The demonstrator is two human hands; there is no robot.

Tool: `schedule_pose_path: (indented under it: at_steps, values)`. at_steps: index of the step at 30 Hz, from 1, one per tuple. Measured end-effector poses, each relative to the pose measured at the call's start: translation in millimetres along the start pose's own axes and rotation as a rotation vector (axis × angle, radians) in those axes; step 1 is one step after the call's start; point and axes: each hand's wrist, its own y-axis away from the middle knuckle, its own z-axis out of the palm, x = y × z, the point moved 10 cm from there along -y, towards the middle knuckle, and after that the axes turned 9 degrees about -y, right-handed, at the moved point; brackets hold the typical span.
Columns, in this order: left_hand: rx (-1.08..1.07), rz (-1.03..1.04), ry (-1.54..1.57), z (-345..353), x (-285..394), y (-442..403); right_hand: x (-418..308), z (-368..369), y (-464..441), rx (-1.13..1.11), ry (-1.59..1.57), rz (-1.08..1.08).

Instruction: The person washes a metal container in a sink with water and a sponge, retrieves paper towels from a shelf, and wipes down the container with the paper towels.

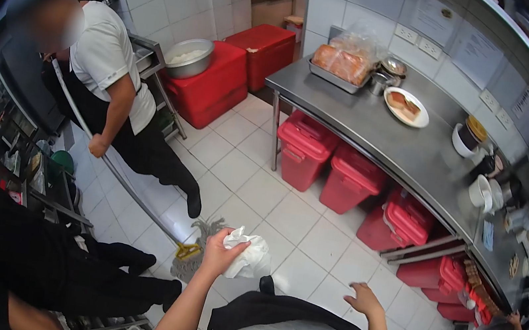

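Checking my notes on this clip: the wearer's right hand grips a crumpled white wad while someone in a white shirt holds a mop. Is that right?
Not quite: in the head view, the crumpled white wad is in the left hand, and the right hand holds nothing visible. The rest stands: someone in a white shirt holds a mop.

A commercial kitchen: beyond the right hand (366, 300), a steel counter (379, 128) holds plated food (403, 106) above lidded bins (304, 150); beyond the left hand (221, 253), a metal bowl (190, 68) sits on a red box (206, 97).
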Motion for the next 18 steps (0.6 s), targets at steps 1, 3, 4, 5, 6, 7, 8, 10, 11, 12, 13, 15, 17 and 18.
schedule_pose_path:
  at_steps: [1,3,4,5,6,7,8,10,11,12,13,15,17,18]
  values:
    - [-0.02,0.033,-0.038,3,-7,-17,9,-13,-9,0.044,-0.016,0.004]
    - [-0.028,0.053,-0.083,8,-6,-45,30,-36,-23,0.095,-0.056,0.05]
    - [-0.031,0.061,-0.108,9,-5,-57,39,-46,-30,0.106,-0.086,0.093]
    - [-0.034,0.04,-0.086,12,-2,-67,44,-57,-39,0.118,-0.118,0.134]
    - [-0.035,0.023,-0.065,17,6,-78,44,-67,-50,0.104,-0.122,0.147]
    - [-0.035,0.01,-0.042,20,12,-92,42,-79,-61,0.094,-0.126,0.159]
    - [-0.039,0.037,-0.041,23,17,-107,42,-91,-77,0.084,-0.127,0.17]
    - [-0.057,0.072,-0.04,30,23,-128,37,-110,-115,0.057,-0.059,0.158]
    - [-0.05,0.038,-0.069,26,25,-138,29,-119,-140,0.029,-0.029,0.151]
    - [0.001,0.005,-0.068,21,19,-144,17,-133,-166,0.005,0.004,0.137]
    - [0.058,-0.021,-0.07,14,12,-153,-7,-148,-189,-0.006,0.104,0.13]
    - [0.191,-0.011,-0.182,-6,20,-171,-49,-160,-256,-0.036,0.125,-0.085]
    - [0.283,-0.028,-0.203,-19,15,-181,-100,-162,-314,-0.102,0.175,-0.244]
    - [0.317,-0.05,-0.21,-24,11,-182,-133,-159,-336,-0.162,0.22,-0.291]
